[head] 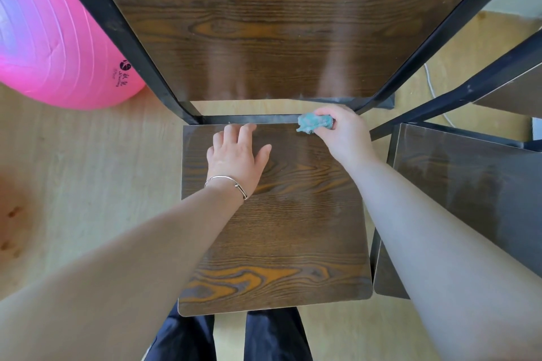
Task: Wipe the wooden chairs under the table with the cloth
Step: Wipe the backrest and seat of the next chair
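Trousers (pixel 272 334), dark, at the bottom edge, so we judge the person stands at the front of the wooden chair seat (pixel 272 231) and leans over it. Both arms reach across to its rear edge.

The left hand (pixel 234 155), with a bracelet (pixel 231 182) on the wrist, lies palm down on the seat. Its fingers are straight and spread, tips at the back edge, holding nothing. We read it as a brace to keep the chair from sliding.

The right hand (pixel 343 138) has its fingers curled round the teal cloth (pixel 313 124), which is bunched into a wad. The wad is pressed at the rear right corner of the seat, touching the black metal crossbar (pixel 258 119). Bunching likely helps it get into that narrow joint. We judge the crossbar wipe is in hand.

Beyond the crossbar is the chair backrest (pixel 278 23), a wood panel in a black frame. A second chair (pixel 469 190) sits just beside on the right, untouched. A pink exercise ball (pixel 50 47) is at far left on the light wood floor (pixel 88 170), and a white cable (pixel 431 82) at far right.

We see no containers.
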Available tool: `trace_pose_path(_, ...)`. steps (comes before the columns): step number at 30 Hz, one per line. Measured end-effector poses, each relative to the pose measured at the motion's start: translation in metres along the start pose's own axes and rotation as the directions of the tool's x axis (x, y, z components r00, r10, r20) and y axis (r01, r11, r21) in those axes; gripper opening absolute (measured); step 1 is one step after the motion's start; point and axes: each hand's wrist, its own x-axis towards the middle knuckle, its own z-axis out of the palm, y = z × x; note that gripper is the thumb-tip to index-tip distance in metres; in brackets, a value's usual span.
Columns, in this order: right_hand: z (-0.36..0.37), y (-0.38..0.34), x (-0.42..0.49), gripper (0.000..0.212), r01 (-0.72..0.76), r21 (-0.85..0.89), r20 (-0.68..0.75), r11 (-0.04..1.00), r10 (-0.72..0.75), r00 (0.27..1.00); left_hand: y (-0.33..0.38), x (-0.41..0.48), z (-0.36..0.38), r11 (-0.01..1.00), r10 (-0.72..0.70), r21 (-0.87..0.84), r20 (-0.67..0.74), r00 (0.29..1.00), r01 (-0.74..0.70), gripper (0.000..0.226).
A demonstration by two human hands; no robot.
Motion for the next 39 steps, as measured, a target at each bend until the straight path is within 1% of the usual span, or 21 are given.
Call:
trace_pose_path(3,0.001,-0.002,0.008,0.033,-0.004,-0.06,-0.023,0.998,0.003,1.0,0.002,-0.001,-0.001,1.0,0.007,-0.003,0.001,1.0,-0.007,0.055)
trace_pose_path(9,0.007,0.002,0.012,0.034,0.051,-0.168,-0.006,0.984,-0.052,0.999,0.003,0.0,-0.003,1.0,0.012,-0.006,-0.005,1.0,-0.012,0.054)
trace_pose_path(12,0.015,0.006,0.015,0.036,0.048,-0.209,-0.018,0.977,-0.053,0.998,0.004,0.001,-0.003,1.0,0.012,-0.013,-0.007,1.0,-0.012,0.054)
trace_pose_path(17,0.022,0.008,0.021,0.048,0.072,-0.284,0.108,0.956,-0.043,0.993,0.004,0.001,-0.003,1.0,0.013,-0.014,-0.002,1.0,-0.013,0.054)
trace_pose_path(24,0.023,-0.002,0.021,0.056,0.064,-0.41,0.137,0.91,-0.008,0.99,0.003,0.0,-0.001,1.0,0.008,-0.02,-0.003,1.0,-0.008,0.055)
trace_pose_path(27,0.021,-0.004,0.026,0.048,0.119,-0.449,0.183,0.885,-0.039,0.982,0.0,0.001,0.0,1.0,0.01,-0.023,-0.014,1.0,-0.011,0.054)
trace_pose_path(29,0.019,-0.004,0.033,0.04,0.16,-0.455,0.244,0.876,-0.051,0.969,-0.004,0.002,0.0,1.0,0.007,-0.029,-0.013,1.0,-0.007,0.055)
trace_pose_path(31,0.015,-0.004,0.039,0.037,0.169,-0.449,0.294,0.878,-0.034,0.955,-0.01,0.003,0.001,0.999,0.002,-0.035,-0.01,1.0,-0.002,0.056)
trace_pose_path(35,0.009,-0.008,0.045,0.042,0.157,-0.412,0.367,0.898,0.006,0.93,-0.025,0.003,-0.001,0.999,-0.01,-0.047,-0.011,1.0,0.009,0.056)
trace_pose_path(39,0.028,-0.037,0.043,0.044,0.206,-0.321,0.44,0.924,-0.047,0.897,-0.048,-0.002,-0.004,0.999,-0.015,-0.047,-0.015,1.0,0.015,0.057)
